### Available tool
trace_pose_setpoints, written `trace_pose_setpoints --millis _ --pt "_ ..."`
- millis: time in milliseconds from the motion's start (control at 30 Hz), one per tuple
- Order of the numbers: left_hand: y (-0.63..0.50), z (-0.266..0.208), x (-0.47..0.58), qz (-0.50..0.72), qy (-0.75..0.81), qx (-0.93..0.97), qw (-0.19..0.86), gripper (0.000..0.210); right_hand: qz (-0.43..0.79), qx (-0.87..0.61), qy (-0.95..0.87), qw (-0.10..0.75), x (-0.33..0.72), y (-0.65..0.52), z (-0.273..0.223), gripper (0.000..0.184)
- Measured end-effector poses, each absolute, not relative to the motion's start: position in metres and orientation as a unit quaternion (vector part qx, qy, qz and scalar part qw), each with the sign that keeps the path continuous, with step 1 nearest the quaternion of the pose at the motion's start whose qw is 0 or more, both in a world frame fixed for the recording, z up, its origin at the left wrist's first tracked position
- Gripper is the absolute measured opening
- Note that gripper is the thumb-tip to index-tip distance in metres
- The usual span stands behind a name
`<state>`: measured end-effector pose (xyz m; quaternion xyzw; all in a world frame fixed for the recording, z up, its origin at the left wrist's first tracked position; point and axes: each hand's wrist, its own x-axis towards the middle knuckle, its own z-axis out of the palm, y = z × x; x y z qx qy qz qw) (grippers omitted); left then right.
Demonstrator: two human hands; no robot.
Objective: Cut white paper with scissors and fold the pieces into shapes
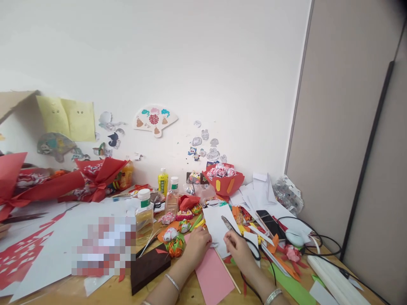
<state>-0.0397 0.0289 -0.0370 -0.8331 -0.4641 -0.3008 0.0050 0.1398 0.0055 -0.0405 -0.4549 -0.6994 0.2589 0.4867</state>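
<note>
My left hand (199, 244) is closed, its fingertips pinching what looks like a small white paper piece (214, 245) above a pink paper sheet (213, 277). A thin wooden stick (228, 271) lies along that sheet's right side. My right hand (238, 250) has curled fingers and is closed on scissors (227, 223); their blades point away and up to the left, and the black handle shows at the hand's right. How the fingers sit in the handle is hidden. Beyond both hands lies a white paper sheet (218, 220).
Left of my hands are a dark brown block (149, 269), candy-like paper balls (174, 245) and clear bottles (144, 218). A red bouquet (224, 180) stands by the wall. To the right lie a phone (270, 224), a white mouse (294, 238), black cables and green paper (291, 284).
</note>
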Motion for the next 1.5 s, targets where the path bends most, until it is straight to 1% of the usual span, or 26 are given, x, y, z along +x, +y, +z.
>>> trace_pose_setpoints --millis 33,100,167,300,400,500,633,733,800,867,933,1000,1100,1167,1300,1500 --pt "0.027 -0.036 -0.038 -0.311 -0.455 -0.834 0.007 0.02 0.225 -0.46 -0.718 0.471 0.138 0.004 -0.041 0.016" --pt "0.023 -0.032 -0.035 -0.326 -0.441 -0.836 -0.013 0.022 0.159 -0.459 -0.749 0.451 0.137 0.003 -0.041 0.022" --pt "0.018 -0.028 -0.031 -0.329 -0.432 -0.838 -0.064 0.023 0.122 -0.452 -0.763 0.445 0.137 0.003 -0.041 0.026" --pt "0.01 -0.022 -0.026 -0.337 -0.426 -0.82 -0.179 0.025 0.094 -0.472 -0.774 0.412 0.14 0.005 -0.038 0.011" --pt "0.008 -0.021 -0.026 -0.326 -0.427 -0.819 -0.202 0.021 0.073 -0.48 -0.781 0.393 0.142 0.004 -0.034 0.018" --pt "0.01 -0.024 -0.027 -0.316 -0.433 -0.819 -0.203 0.02 0.071 -0.481 -0.786 0.383 0.143 -0.001 -0.03 0.018" --pt "0.014 -0.03 -0.026 -0.316 -0.416 -0.829 -0.198 0.019 0.075 -0.471 -0.806 0.351 0.139 -0.005 -0.031 0.019" --pt "0.017 -0.032 -0.029 -0.315 -0.429 -0.828 -0.176 0.02 0.034 -0.478 -0.81 0.339 0.139 -0.001 -0.035 0.024" --pt "0.021 -0.032 -0.034 -0.32 -0.459 -0.82 -0.124 0.02 0.0 -0.488 -0.797 0.355 0.145 0.004 -0.037 0.025" --pt "0.025 -0.032 -0.041 -0.317 -0.501 -0.804 -0.048 0.022 -0.036 -0.509 -0.766 0.39 0.154 0.009 -0.035 0.024" --pt "0.029 -0.034 -0.049 -0.287 -0.548 -0.786 0.014 0.026 -0.072 -0.551 -0.712 0.43 0.167 0.014 -0.032 0.023" --pt "0.032 -0.037 -0.054 -0.237 -0.581 -0.777 0.041 0.027 -0.092 -0.606 -0.652 0.446 0.18 0.019 -0.029 0.023" --pt "0.034 -0.039 -0.055 -0.202 -0.592 -0.779 0.042 0.025 -0.125 -0.668 -0.6 0.421 0.196 0.026 -0.029 0.016" --pt "0.034 -0.04 -0.054 -0.204 -0.595 -0.777 0.04 0.025 -0.158 -0.676 -0.596 0.404 0.201 0.03 -0.034 0.017" --pt "0.036 -0.042 -0.052 -0.217 -0.607 -0.764 0.038 0.027 -0.198 -0.63 -0.638 0.396 0.198 0.036 -0.046 0.018" --pt "0.043 -0.046 -0.05 -0.249 -0.602 -0.758 0.01 0.03 -0.191 -0.574 -0.689 0.399 0.178 0.031 -0.052 0.016"
